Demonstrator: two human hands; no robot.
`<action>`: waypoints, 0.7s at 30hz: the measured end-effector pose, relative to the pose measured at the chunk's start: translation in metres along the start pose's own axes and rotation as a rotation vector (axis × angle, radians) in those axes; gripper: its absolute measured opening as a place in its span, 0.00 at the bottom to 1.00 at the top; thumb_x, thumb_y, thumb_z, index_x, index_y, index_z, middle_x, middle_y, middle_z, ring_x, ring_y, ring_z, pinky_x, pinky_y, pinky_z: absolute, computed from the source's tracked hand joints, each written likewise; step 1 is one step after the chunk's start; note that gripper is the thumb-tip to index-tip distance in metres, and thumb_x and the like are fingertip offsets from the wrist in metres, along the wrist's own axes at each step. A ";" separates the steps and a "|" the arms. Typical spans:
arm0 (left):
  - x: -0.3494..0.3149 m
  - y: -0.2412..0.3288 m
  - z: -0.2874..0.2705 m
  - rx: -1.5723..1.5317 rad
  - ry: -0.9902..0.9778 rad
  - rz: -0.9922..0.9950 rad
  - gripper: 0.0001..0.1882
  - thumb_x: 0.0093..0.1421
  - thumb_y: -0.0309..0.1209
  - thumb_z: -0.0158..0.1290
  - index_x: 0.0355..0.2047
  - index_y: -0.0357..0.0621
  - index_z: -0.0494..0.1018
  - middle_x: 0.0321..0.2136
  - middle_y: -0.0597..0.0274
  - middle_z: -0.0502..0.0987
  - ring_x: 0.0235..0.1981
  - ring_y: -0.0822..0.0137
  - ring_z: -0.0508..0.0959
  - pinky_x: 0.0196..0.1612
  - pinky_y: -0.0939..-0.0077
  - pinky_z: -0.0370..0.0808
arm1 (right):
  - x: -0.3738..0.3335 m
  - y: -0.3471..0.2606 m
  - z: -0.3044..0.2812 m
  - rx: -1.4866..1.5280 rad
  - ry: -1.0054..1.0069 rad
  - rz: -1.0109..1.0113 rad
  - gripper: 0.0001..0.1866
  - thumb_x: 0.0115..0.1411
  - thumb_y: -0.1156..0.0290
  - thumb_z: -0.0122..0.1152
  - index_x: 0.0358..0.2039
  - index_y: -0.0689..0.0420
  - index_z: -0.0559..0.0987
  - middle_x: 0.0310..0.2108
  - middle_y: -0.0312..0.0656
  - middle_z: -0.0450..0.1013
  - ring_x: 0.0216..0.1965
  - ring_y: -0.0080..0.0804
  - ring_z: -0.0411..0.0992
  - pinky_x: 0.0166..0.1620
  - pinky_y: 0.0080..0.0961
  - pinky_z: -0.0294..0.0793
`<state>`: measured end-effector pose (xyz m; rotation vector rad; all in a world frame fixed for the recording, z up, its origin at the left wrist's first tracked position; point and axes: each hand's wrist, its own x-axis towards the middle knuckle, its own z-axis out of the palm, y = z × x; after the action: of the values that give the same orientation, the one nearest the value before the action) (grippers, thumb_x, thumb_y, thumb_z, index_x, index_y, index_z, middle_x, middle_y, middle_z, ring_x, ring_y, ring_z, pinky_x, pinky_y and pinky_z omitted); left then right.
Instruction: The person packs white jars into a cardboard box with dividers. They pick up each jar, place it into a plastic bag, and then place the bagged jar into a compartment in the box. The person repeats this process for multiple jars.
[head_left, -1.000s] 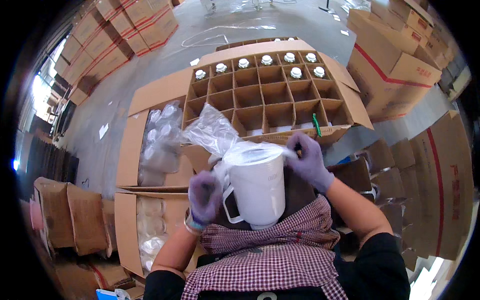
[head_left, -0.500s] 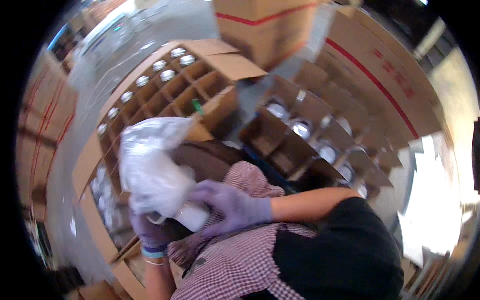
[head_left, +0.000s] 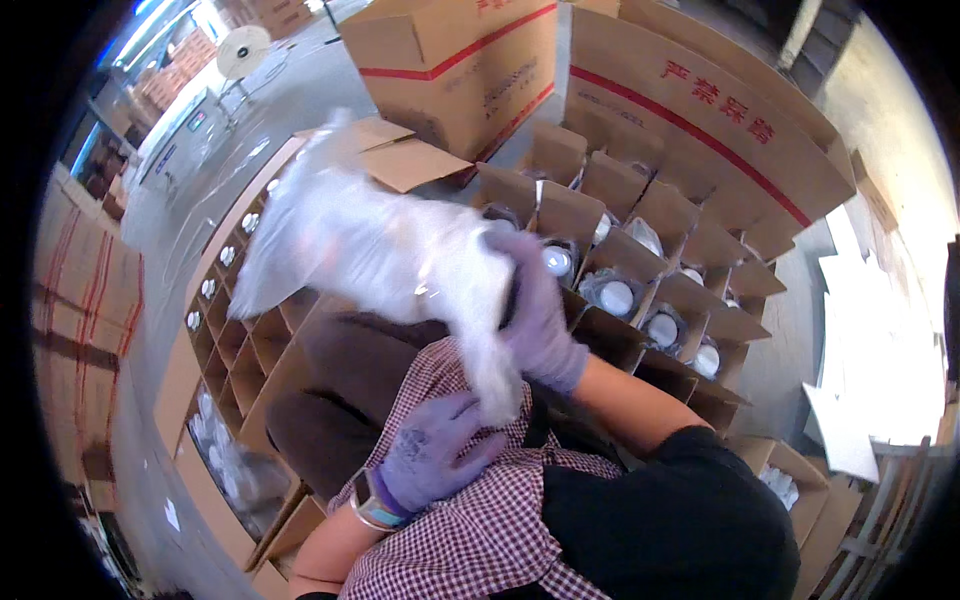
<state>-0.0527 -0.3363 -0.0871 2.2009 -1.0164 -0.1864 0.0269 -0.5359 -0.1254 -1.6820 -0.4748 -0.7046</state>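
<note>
A translucent white plastic bag stretches across my lap, its loose end flaring to the far left. Whatever it wraps is hidden. In a purple glove, my right hand grips the bag's right side. My left hand, also gloved, lies lower down with its fingers apart, by the bag's narrow lower end. It wears a wristband. Under the bag is a divided carton with several silver-capped items along its far-left side. To the right, another divided carton holds several white-lidded items in clear plastic.
A tall closed-sided carton with a red stripe stands beyond. Stacked cartons line the left. Crumpled clear plastic fills a carton section by my left knee. White sheets lie at the right, near a small open carton.
The bag has swung up and right, stretched out. My right hand has risen with it; my left hand has come across toward my lap. The white object seen between my hands no longer shows.
</note>
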 end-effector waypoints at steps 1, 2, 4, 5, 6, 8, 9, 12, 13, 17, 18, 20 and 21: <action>-0.003 -0.002 -0.009 0.068 0.038 0.003 0.19 0.57 0.36 0.63 0.48 0.43 0.78 0.45 0.49 0.78 0.42 0.49 0.80 0.44 0.59 0.76 | 0.000 0.004 -0.013 -0.104 -0.005 0.088 0.43 0.45 0.60 0.80 0.58 0.58 0.67 0.50 0.51 0.70 0.52 0.45 0.71 0.56 0.37 0.72; -0.006 -0.001 -0.016 0.133 0.092 -0.005 0.22 0.56 0.37 0.63 0.50 0.44 0.77 0.48 0.49 0.78 0.45 0.48 0.79 0.47 0.59 0.76 | 0.005 0.008 -0.029 -0.205 -0.029 0.170 0.44 0.45 0.56 0.81 0.57 0.59 0.67 0.48 0.50 0.70 0.51 0.42 0.71 0.55 0.37 0.72; -0.030 -0.012 -0.031 0.132 0.157 -0.145 0.22 0.57 0.36 0.62 0.51 0.43 0.77 0.47 0.49 0.79 0.44 0.47 0.80 0.49 0.60 0.75 | 0.001 0.033 -0.041 -0.228 -0.024 0.289 0.42 0.47 0.54 0.80 0.55 0.59 0.67 0.45 0.50 0.73 0.47 0.43 0.74 0.53 0.38 0.74; -0.044 -0.019 -0.028 0.106 0.201 -0.219 0.22 0.57 0.35 0.62 0.51 0.43 0.77 0.46 0.50 0.79 0.44 0.48 0.80 0.49 0.60 0.75 | 0.000 0.046 -0.050 -0.365 -0.041 0.346 0.40 0.47 0.54 0.80 0.54 0.59 0.68 0.46 0.51 0.74 0.47 0.43 0.75 0.52 0.39 0.74; -0.058 -0.025 -0.032 0.087 0.235 -0.293 0.21 0.57 0.35 0.61 0.51 0.43 0.77 0.46 0.50 0.79 0.44 0.48 0.80 0.49 0.60 0.75 | 0.000 0.060 -0.055 -0.472 -0.100 0.413 0.40 0.47 0.54 0.79 0.54 0.59 0.69 0.47 0.53 0.74 0.49 0.48 0.75 0.52 0.41 0.74; -0.083 -0.033 -0.043 0.108 0.260 -0.382 0.21 0.57 0.33 0.61 0.51 0.42 0.77 0.44 0.50 0.80 0.44 0.48 0.80 0.48 0.61 0.76 | 0.009 0.077 -0.050 -0.692 -0.233 0.519 0.34 0.52 0.56 0.73 0.53 0.60 0.69 0.49 0.55 0.72 0.52 0.54 0.74 0.55 0.43 0.73; -0.092 -0.034 -0.044 0.112 0.282 -0.431 0.21 0.57 0.33 0.60 0.51 0.42 0.77 0.43 0.50 0.80 0.43 0.49 0.80 0.48 0.61 0.76 | 0.016 0.086 -0.043 -0.788 -0.321 0.558 0.32 0.53 0.55 0.71 0.53 0.60 0.71 0.49 0.55 0.73 0.52 0.54 0.74 0.56 0.43 0.73; -0.120 -0.038 -0.039 0.090 0.328 -0.546 0.20 0.57 0.33 0.60 0.50 0.41 0.77 0.43 0.50 0.80 0.43 0.49 0.80 0.47 0.62 0.76 | 0.019 0.141 -0.015 -1.021 -0.561 0.547 0.31 0.57 0.51 0.66 0.54 0.59 0.73 0.51 0.56 0.73 0.54 0.53 0.74 0.57 0.43 0.73; -0.129 -0.047 -0.043 0.121 0.366 -0.483 0.20 0.57 0.33 0.60 0.50 0.41 0.77 0.42 0.49 0.80 0.42 0.49 0.80 0.46 0.63 0.77 | 0.013 0.181 -0.006 -1.047 -0.610 0.474 0.32 0.58 0.49 0.64 0.56 0.59 0.73 0.52 0.57 0.74 0.55 0.52 0.74 0.58 0.43 0.72; -0.178 -0.068 -0.042 0.038 0.540 -0.595 0.19 0.58 0.32 0.60 0.49 0.40 0.78 0.40 0.48 0.80 0.41 0.48 0.80 0.46 0.62 0.77 | -0.012 0.253 0.046 -0.987 -0.830 0.553 0.27 0.63 0.50 0.57 0.55 0.56 0.79 0.56 0.57 0.74 0.59 0.53 0.72 0.61 0.44 0.70; -0.186 -0.076 -0.044 0.027 0.584 -0.604 0.19 0.59 0.32 0.60 0.49 0.40 0.78 0.40 0.48 0.80 0.41 0.49 0.80 0.46 0.62 0.77 | -0.023 0.276 0.051 -0.914 -0.831 0.704 0.27 0.64 0.49 0.57 0.54 0.56 0.80 0.57 0.57 0.74 0.60 0.53 0.71 0.61 0.44 0.70; -0.187 -0.097 -0.039 -0.015 0.674 -0.592 0.18 0.60 0.32 0.60 0.49 0.39 0.78 0.40 0.48 0.80 0.41 0.49 0.81 0.45 0.62 0.77 | -0.060 0.360 -0.004 -0.904 -0.967 0.875 0.31 0.66 0.49 0.50 0.59 0.61 0.76 0.59 0.56 0.73 0.60 0.52 0.72 0.60 0.43 0.69; -0.223 -0.075 -0.039 0.104 0.730 -0.760 0.17 0.61 0.32 0.59 0.49 0.39 0.78 0.40 0.48 0.81 0.41 0.50 0.81 0.46 0.62 0.78 | -0.055 0.298 0.072 -0.882 -1.130 0.820 0.32 0.67 0.48 0.47 0.60 0.62 0.75 0.60 0.57 0.72 0.59 0.52 0.72 0.59 0.43 0.70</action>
<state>-0.1436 -0.1223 -0.1400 2.3538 0.2232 0.3258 0.1947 -0.5293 -0.3877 -2.7618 -0.1512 0.8536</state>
